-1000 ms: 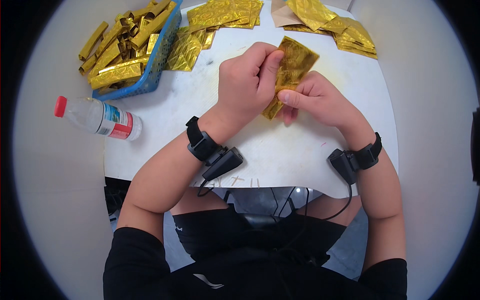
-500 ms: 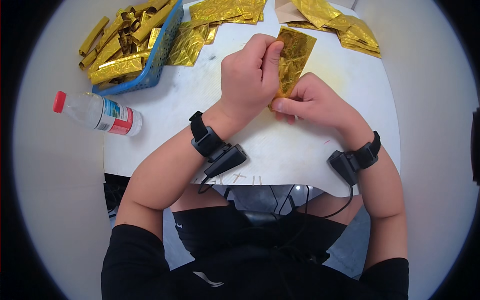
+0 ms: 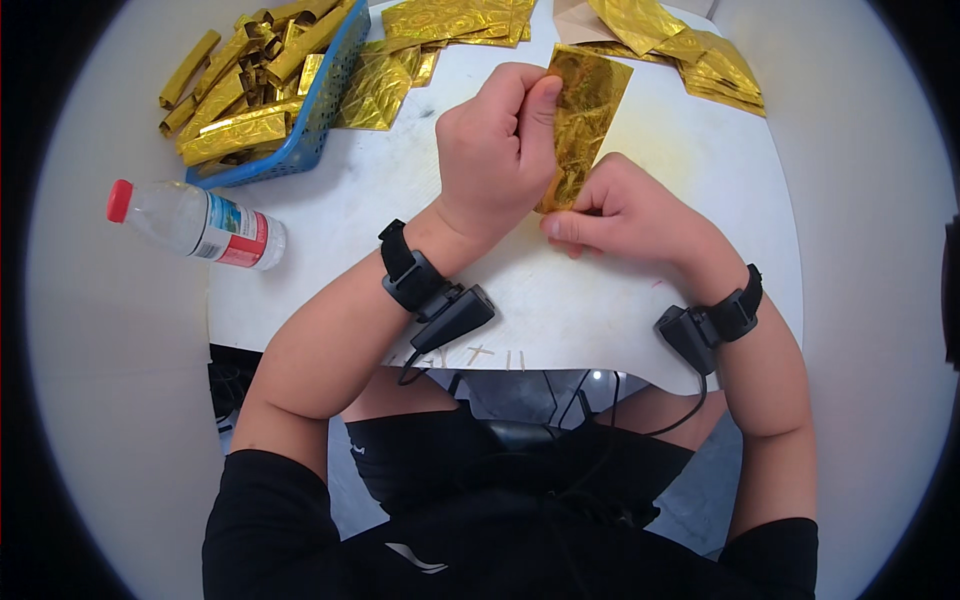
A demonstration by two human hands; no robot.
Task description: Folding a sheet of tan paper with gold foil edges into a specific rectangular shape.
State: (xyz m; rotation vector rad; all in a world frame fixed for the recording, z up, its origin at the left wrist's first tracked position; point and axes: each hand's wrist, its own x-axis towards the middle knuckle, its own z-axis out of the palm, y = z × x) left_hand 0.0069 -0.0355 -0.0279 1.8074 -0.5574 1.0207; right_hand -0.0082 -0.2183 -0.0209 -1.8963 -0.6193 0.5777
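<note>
A flat, narrow piece of gold foil paper (image 3: 588,110) is held up over the table, tilted, its top edge leaning right. My left hand (image 3: 500,150) grips its left edge, the thumb pressed on the upper part. At the lower end of the paper is my right hand (image 3: 630,210), fingers curled and thumb pointing left against the bottom corner. Whether those right fingers pinch the corner or only touch it is partly hidden.
Folded gold paper pieces fill a blue plastic basket (image 3: 318,125) at the far left. Gold sheets (image 3: 455,20) lie behind my left hand, and another gold stack (image 3: 718,70) sits far right. A red-capped water bottle (image 3: 205,225) lies on its side at left on the white table (image 3: 590,320).
My left hand and the gold paper have shifted slightly up and left. The right hand has slid a little down, showing more of the paper's lower end.
</note>
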